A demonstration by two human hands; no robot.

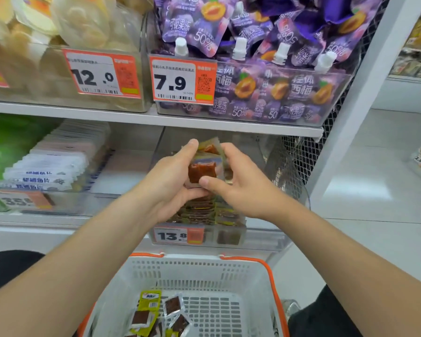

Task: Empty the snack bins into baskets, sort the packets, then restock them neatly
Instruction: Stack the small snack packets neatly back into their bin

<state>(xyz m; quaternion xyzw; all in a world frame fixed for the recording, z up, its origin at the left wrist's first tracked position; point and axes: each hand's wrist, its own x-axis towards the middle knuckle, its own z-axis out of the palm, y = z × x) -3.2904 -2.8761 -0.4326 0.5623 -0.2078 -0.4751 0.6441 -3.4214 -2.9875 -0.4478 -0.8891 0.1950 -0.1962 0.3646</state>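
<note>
Stack of snack packets (203, 169): pinched between my left hand (170, 183) and right hand (243, 190), both grips curled on it, just above the bin (265, 238), with the basket (195, 260) nearer, below.

Price tag 7.9 (182, 80) above shelf edge (83, 111) — wire mesh panel (299, 154) right, pale floor (374, 186).

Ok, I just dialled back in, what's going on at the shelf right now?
A person grips a small stack of clear packets of red-brown snack between the left hand and the right hand, just above the clear plastic bin tagged 13.8. Rows of the same packets stand at the front of that bin. Below, the white slatted basket with orange handles holds a few loose packets, so restocking looks partly done.
</note>
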